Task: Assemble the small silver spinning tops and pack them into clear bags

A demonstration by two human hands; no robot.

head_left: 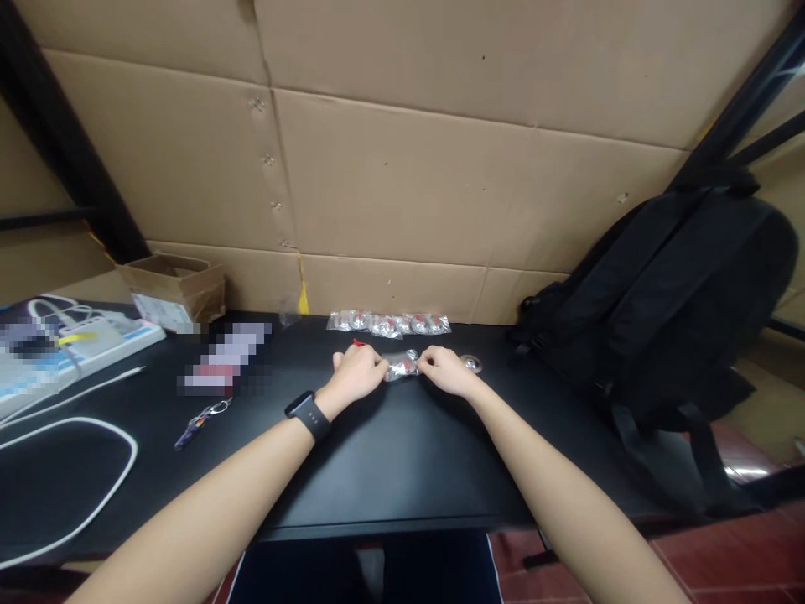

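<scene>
Between both hands (397, 367), crinkled clear packet (402, 366) shines.

The row of packets (388, 325) lies at the back centre of the desk (402, 453), before the cardboard wall (402, 168). At left, the open box (176, 289) stands behind the keychain (199, 424); the backpack (679, 294) leans at the right of the frame.
</scene>
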